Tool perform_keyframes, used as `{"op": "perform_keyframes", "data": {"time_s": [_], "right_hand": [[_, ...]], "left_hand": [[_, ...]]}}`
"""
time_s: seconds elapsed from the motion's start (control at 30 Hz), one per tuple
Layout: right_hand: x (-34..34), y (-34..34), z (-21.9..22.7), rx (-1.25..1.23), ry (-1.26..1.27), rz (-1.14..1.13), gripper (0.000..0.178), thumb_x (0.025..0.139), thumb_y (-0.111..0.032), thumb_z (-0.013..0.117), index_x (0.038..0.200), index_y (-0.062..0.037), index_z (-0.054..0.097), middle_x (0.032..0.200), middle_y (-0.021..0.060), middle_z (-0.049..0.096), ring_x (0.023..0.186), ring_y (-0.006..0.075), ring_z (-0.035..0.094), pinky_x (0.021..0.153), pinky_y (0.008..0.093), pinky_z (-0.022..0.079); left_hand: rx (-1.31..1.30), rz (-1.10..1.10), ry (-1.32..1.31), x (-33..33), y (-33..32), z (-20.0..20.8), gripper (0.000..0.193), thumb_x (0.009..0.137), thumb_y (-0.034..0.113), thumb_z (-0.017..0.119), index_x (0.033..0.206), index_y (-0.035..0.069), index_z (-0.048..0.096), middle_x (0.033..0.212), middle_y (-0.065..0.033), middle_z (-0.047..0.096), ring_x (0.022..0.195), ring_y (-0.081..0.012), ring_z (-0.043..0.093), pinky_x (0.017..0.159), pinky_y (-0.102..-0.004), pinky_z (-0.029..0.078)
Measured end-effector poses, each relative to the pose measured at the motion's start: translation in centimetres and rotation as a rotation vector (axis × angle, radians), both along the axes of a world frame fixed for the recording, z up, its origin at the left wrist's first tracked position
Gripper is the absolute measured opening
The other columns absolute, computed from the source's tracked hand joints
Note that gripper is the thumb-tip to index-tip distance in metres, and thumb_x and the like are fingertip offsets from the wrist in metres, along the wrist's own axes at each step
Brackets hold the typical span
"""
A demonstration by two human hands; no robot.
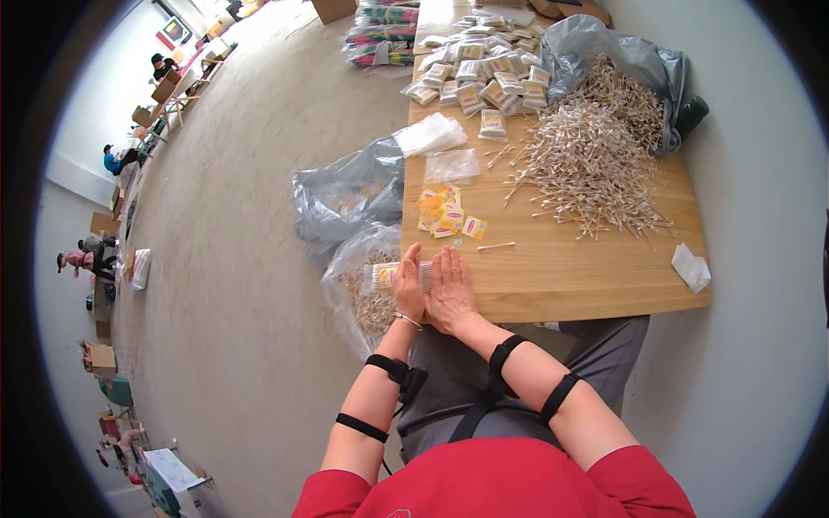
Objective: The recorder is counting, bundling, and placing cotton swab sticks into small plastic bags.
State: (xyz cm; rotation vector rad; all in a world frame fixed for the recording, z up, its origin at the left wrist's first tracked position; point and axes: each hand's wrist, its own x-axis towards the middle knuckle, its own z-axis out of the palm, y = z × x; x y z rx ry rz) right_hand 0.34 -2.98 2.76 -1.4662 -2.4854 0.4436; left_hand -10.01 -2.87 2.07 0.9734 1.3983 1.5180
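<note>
My left hand [408, 289] and my right hand [449, 289] lie side by side at the near left corner of the wooden table [596, 276], pressing flat on a small clear packet of cotton swabs [387, 274] with a yellow card inside. The packet sticks out to the left from under my left palm. Just beyond my fingers lie several yellow label cards [445, 211] and one loose swab [496, 247]. A large heap of loose cotton swabs [596, 155] spreads over the right half of the table.
Filled swab packets [484, 73] are piled at the table's far end. Empty clear bags [440, 147] lie near the left edge. Grey plastic sacks [345, 198] hang beside the table, another [622, 52] behind the heap. A white tissue [691, 268] lies at the right. People sit far left.
</note>
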Motion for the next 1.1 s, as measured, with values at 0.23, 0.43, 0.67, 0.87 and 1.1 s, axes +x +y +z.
{"op": "perform_keyframes", "data": {"time_s": [0.23,0.43,0.67,0.87,1.1], "right_hand": [[1.4,-0.3,0.2,0.017,0.007,0.159,0.075,0.085,-0.037,0.042,0.138,0.0099,0.017,0.147,0.0260,0.013,0.139,0.0368,0.005,0.113,0.0450,0.002],[0.5,-0.5,-0.5,0.067,-0.022,0.094,0.078,0.084,-0.039,0.044,0.139,0.0096,0.016,0.147,0.0263,0.011,0.139,0.0372,0.004,0.113,0.0452,0.002],[1.0,-0.4,0.1,0.009,0.025,0.074,0.085,0.082,-0.042,0.050,0.139,0.0104,0.014,0.147,0.0260,0.008,0.139,0.0365,0.002,0.113,0.0451,0.001],[-0.3,-0.7,0.5,0.001,0.053,0.075,0.086,0.082,-0.041,0.052,0.138,0.0106,0.013,0.147,0.0267,0.009,0.139,0.0371,0.003,0.113,0.0454,0.004],[-1.9,-0.6,0.3,-0.018,0.047,0.076,0.087,0.081,-0.042,0.053,0.139,0.0097,0.013,0.148,0.0257,0.006,0.139,0.0366,0.001,0.113,0.0438,0.002]], "left_hand": [[0.032,0.037,0.305,0.1,-0.3,-0.2,0.049,0.099,0.035,0.031,0.124,-0.003,0.049,0.129,-0.0184,0.049,0.130,-0.0277,0.036,0.107,-0.0347,0.025],[0.055,-0.008,0.406,0.1,-0.7,0.8,0.042,0.099,0.029,0.035,0.124,-0.002,0.049,0.130,-0.0184,0.048,0.130,-0.0283,0.035,0.108,-0.0351,0.025],[-0.052,0.140,0.593,-5.5,-0.4,1.3,0.041,0.095,0.018,0.044,0.130,-0.002,0.043,0.129,-0.0199,0.048,0.124,-0.0284,0.043,0.103,-0.0352,0.032],[-0.335,0.040,0.363,-10.4,-0.8,-3.9,0.044,0.097,0.026,0.039,0.131,-0.003,0.040,0.129,-0.0167,0.050,0.118,-0.0235,0.049,0.098,-0.0305,0.039],[-0.328,-0.112,-0.296,-9.8,-0.4,-4.7,0.044,0.099,0.027,0.034,0.131,-0.003,0.039,0.126,-0.0161,0.052,0.114,-0.0218,0.051,0.099,-0.0318,0.039]]}}
